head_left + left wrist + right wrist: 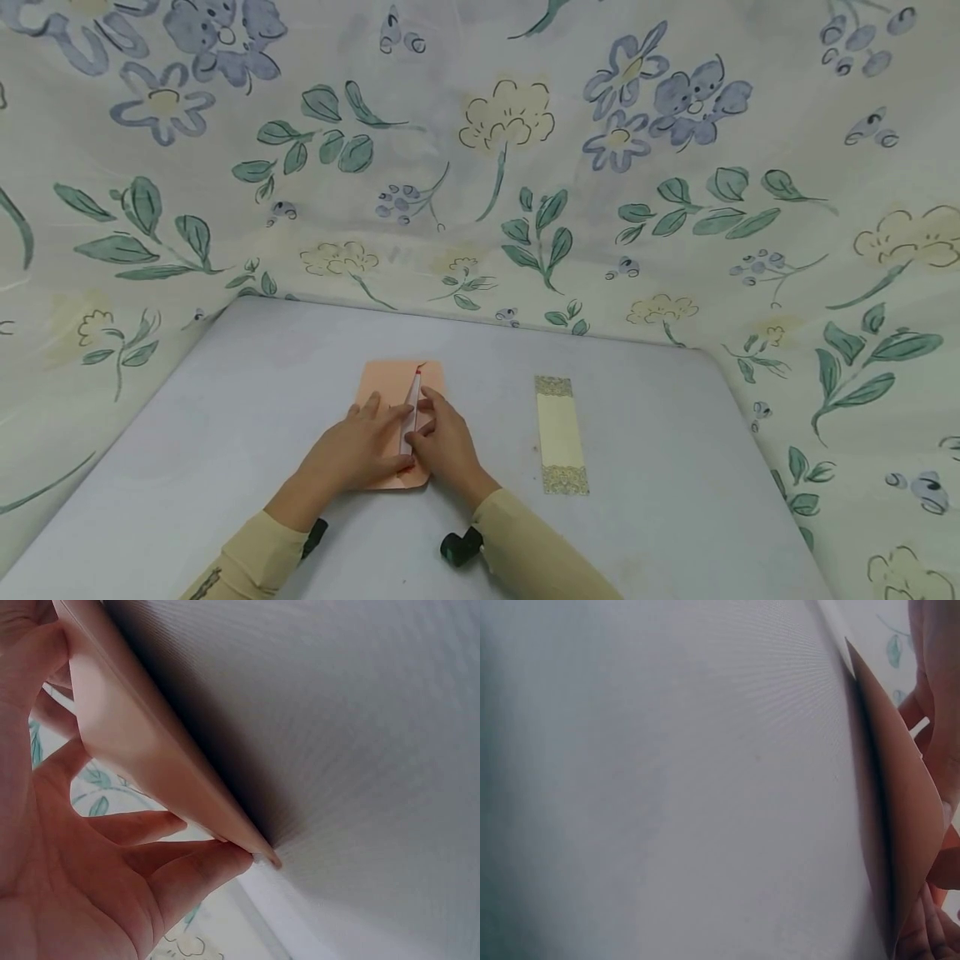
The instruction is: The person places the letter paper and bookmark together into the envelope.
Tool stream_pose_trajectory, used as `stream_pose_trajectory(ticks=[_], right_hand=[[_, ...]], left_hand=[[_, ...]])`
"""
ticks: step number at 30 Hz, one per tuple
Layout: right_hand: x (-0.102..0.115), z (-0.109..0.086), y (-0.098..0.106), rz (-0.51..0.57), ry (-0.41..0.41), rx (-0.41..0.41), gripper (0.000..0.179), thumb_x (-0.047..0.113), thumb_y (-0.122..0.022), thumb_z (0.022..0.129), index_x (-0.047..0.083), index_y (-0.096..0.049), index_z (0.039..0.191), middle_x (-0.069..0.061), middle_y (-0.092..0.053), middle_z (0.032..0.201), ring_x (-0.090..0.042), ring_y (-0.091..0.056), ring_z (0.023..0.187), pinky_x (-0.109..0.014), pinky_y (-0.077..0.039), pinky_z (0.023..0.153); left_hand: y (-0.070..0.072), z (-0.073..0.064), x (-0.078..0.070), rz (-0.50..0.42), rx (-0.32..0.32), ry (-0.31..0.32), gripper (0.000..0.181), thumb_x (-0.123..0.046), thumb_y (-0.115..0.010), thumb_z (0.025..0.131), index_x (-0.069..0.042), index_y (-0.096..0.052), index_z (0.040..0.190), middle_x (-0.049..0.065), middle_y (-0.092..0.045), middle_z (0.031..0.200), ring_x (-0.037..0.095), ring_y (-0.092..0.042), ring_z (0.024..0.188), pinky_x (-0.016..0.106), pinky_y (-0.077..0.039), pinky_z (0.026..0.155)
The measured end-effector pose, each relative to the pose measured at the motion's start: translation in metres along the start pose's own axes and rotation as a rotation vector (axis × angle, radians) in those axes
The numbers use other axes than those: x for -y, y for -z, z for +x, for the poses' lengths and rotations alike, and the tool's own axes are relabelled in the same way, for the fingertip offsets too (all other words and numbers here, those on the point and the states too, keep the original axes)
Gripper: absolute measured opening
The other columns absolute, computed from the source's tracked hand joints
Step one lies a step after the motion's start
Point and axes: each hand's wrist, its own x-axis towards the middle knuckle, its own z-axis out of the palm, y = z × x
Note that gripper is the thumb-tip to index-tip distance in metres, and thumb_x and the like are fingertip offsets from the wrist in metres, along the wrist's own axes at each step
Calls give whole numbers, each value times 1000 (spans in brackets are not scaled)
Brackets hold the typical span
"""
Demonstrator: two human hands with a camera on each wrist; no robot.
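A peach paper card (384, 382) lies on the table beneath both hands. Down its middle runs a narrow white strip (414, 392) with red marks near its top and bottom. My left hand (356, 446) spreads over the card's left part, fingertips touching it beside the strip. From the right, my right hand (446, 442) pinches the card along the strip with thumb and fingers. In the left wrist view the card (142, 742) tilts up from the tabletop; in the right wrist view its side (907, 802) also bends upward. Some fingertips are hidden.
To the right of the card lies a cream paper strip (561, 429) with lacy gold-patterned ends. The white tabletop (660, 450) meets a flower-printed cloth (420, 150) at its back and sides. A dark device (461, 547) sits by the right wrist.
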Motion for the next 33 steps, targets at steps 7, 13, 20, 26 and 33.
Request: stream_pose_trajectory(ticks=[7,13,20,26,33], right_hand=[[-2,-3,4,-23,9,-32,65,0,-74,90,6,-47,149,-10,-65,131,0,-62,79,-16,-51,65],[-6,-5,9,-36,58,-77,61,-1,-74,90,4,-50,145,-12,-66,128,-5,-63,78,-17,-52,65],[-9,-7,14,-59,29,-96,59,3,-74,91,5,-50,145,-10,-64,127,0,-58,76,-16,-50,64],[-11,-9,19,-100,23,-131,58,5,-75,91,4,-52,144,-9,-64,122,0,-55,72,-17,-49,62],[-13,-10,25,-117,-24,-148,57,7,-75,91,6,-52,143,-8,-64,121,-1,-53,73,-18,-48,64]], left_hand=[[-1,2,-1,4,6,17,74,-54,-76,85,-16,-56,145,42,-38,149,68,-44,124,70,-48,89],[0,2,-2,6,23,20,75,-55,-76,85,-16,-56,145,42,-37,149,68,-44,125,69,-48,90],[1,1,-3,13,17,20,74,-53,-77,85,-15,-56,145,41,-39,148,68,-44,125,69,-48,91],[-1,2,-2,14,18,23,75,-54,-77,85,-15,-56,145,41,-38,149,68,-43,125,70,-47,92],[2,3,-5,20,49,35,78,-59,-76,84,-16,-55,146,41,-37,149,68,-43,126,69,-46,93]])
